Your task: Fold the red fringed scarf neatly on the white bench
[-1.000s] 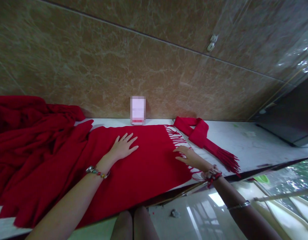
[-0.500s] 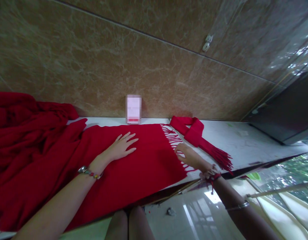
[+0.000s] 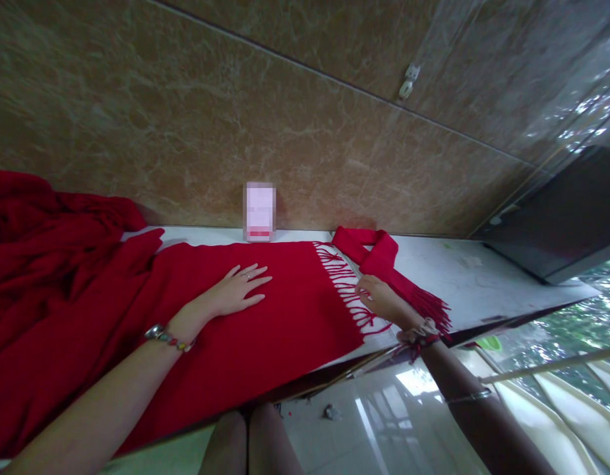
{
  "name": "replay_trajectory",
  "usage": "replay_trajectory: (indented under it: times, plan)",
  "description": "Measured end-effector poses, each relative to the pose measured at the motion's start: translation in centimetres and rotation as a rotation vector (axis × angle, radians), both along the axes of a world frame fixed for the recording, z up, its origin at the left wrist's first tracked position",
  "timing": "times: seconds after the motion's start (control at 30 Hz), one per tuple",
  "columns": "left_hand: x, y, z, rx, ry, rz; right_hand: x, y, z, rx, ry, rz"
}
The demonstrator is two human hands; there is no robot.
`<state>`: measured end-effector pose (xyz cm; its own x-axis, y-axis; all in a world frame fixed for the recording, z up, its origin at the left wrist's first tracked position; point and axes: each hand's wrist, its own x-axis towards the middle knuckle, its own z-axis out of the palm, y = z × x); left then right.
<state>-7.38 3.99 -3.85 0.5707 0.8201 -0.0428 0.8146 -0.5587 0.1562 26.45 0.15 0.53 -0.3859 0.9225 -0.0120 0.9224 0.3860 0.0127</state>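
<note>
A wide red scarf (image 3: 285, 297) lies spread on a long white counter, its fringe (image 3: 341, 290) fanned out at the right end. My left hand (image 3: 238, 290) rests flat on the scarf, fingers spread. Just past the fringe tips is my right hand (image 3: 381, 300), its fingers curled in. Whether a strand is caught between those fingers is hidden. Close behind the right hand lies a narrow folded red scarf (image 3: 378, 257) with its own tassels (image 3: 430, 307) pointing toward the front edge.
Bunched red cloth (image 3: 47, 251) is heaped at the left. A blurred pink-white box (image 3: 259, 211) stands against the brown marbled wall (image 3: 196, 132). A dark panel (image 3: 562, 218) rises at the counter's (image 3: 463, 264) right end. Below the front edge are a shiny floor (image 3: 364, 435) and a pale railing (image 3: 556, 409).
My right hand has shifted slightly right, off the fringe strands to beyond their tips, with its fingers more curled. My left hand stays flat on the scarf. The whole view has shifted slightly.
</note>
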Motion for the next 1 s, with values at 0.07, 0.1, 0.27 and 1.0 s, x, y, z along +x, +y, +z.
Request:
replay_trajectory:
  times: [0.07,0.1,0.27,1.0]
  plan:
    - [0.0,-0.1,0.1,-0.012,0.017,-0.001,-1.9,-0.8,0.0,-0.037,0.07,0.064]
    - [0.0,-0.1,0.1,-0.015,0.022,0.002,-2.5,-1.1,-0.1,-0.066,0.077,0.094]
    - [-0.1,0.2,-0.2,-0.014,0.015,0.006,-1.0,-1.2,-0.7,-0.099,-0.105,0.044]
    - [-0.1,0.5,-0.3,0.001,0.01,-0.033,3.3,-1.6,0.3,-0.09,-0.189,0.08]
